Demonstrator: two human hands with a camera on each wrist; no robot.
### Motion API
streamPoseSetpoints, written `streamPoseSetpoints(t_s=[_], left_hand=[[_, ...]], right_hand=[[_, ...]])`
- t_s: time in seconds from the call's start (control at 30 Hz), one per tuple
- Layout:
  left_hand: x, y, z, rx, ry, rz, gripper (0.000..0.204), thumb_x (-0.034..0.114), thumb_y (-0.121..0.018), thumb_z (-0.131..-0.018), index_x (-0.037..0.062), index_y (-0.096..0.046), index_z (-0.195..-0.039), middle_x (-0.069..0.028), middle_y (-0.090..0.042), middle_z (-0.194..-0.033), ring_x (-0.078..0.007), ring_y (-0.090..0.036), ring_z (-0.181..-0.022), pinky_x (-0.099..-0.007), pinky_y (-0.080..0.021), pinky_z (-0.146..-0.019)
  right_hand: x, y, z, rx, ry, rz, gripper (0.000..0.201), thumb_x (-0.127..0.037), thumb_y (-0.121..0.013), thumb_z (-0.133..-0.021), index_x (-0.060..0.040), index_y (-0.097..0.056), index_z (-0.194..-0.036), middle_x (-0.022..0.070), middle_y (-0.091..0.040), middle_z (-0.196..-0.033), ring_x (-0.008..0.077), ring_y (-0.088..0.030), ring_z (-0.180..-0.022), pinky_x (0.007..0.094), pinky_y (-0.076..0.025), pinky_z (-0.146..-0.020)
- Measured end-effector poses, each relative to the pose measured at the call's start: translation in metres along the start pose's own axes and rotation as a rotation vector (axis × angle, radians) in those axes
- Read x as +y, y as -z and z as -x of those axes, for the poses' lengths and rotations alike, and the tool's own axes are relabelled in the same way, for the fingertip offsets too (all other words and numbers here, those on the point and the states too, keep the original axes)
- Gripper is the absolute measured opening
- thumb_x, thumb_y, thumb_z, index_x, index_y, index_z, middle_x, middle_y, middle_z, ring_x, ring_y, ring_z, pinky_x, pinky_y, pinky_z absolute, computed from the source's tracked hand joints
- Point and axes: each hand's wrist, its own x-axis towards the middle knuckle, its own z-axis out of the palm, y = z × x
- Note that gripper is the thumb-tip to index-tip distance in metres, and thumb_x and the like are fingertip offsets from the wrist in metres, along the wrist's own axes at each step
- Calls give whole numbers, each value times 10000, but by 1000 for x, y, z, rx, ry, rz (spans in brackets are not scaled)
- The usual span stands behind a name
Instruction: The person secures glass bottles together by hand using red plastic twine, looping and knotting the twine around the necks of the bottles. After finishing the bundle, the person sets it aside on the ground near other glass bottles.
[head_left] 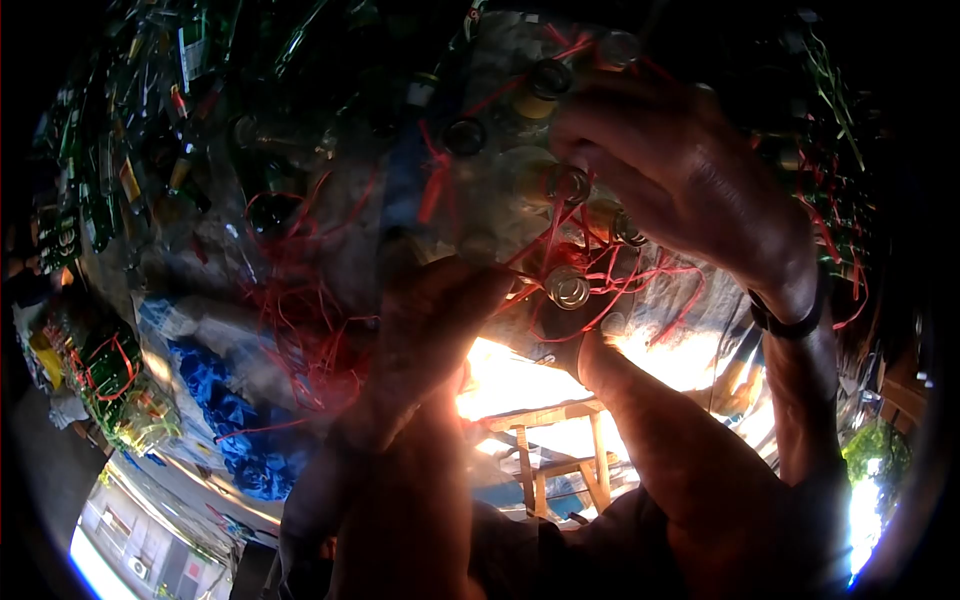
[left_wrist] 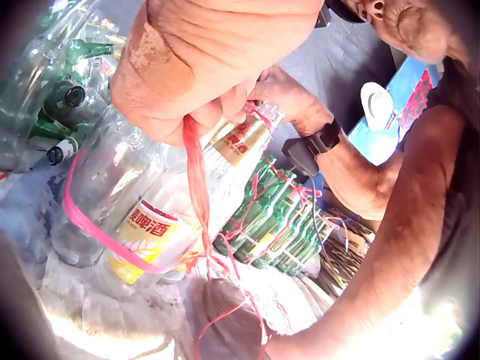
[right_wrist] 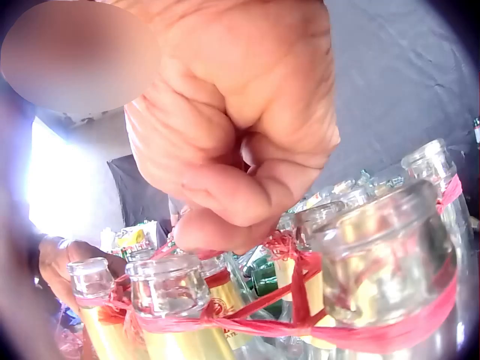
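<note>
Glare hides much – both hands (head_left: 560, 210) pinch red string (left_wrist: 196, 180) binding clear bottles (left_wrist: 142, 202)

My left hand (left_wrist: 202, 67) is cut off by the top edge of the left wrist view, and its fingertips are hidden around the red plastic string (left_wrist: 199, 195). The nearest clear glass bottle neck (right_wrist: 382, 247) in the right wrist view is blurred. The dark green glass bottles (head_left: 110, 120) at the head view's edge are too dark to count.

Bottle necks (right_wrist: 169, 285) crowded under string (right_wrist: 300, 319)

We see pale sheeting (left_wrist: 112, 315) on the ground, bearing clear bottles (left_wrist: 142, 202) bound with red string, green bottle bundles (left_wrist: 277, 225) and loose green bottles (left_wrist: 64, 97).
</note>
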Motion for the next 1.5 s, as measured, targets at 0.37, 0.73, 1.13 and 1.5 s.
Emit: streamPoseSetpoints(t_s=[0.37, 0.73, 1.13, 1.5], left_hand=[[1, -4, 1, 66, 26, -4, 144, 79, -685, -1009, -17, -787, -1041, -13, -718, -914, -60, -609, -855, -249, -494, -796], [4, 12, 2, 49, -141, -142, 128, 60, -684, -1016, -24, -777, -1039, -52, -765, -943, -75, -666, -869, -260, -531, -778], [9, 26, 6, 77, -312, -465, 166, 82, -659, -1023, -26, -780, -1057, -65, -788, -940, -85, -676, -847, -261, -534, -773], [19, 19, 7, 154, -254, -406, 139, 49, -690, -995, -29, -787, -1056, -66, -806, -940, -57, -664, -822, -240, -529, -745]], right_hand=[[-1, 8, -9, -218, -59, 171, 187, -90, -727, -877, -40, -722, -1057, 121, -711, -996, 289, -666, -1021, 418, -533, -907], [7, 21, -11, -420, -153, 42, 362, -143, -711, -923, -33, -705, -1269, 143, -687, -1270, 297, -650, -1167, 374, -517, -1054], [-20, 0, 17, -155, -248, -26, 323, -47, -740, -924, -21, -689, -1241, 188, -733, -1038, 328, -710, -1060, 448, -557, -881], [-78, -38, 19, 84, -409, 192, 750, -200, -911, -631, -66, -627, -1311, 141, -588, -1225, 375, -614, -1102, 480, -532, -916]])
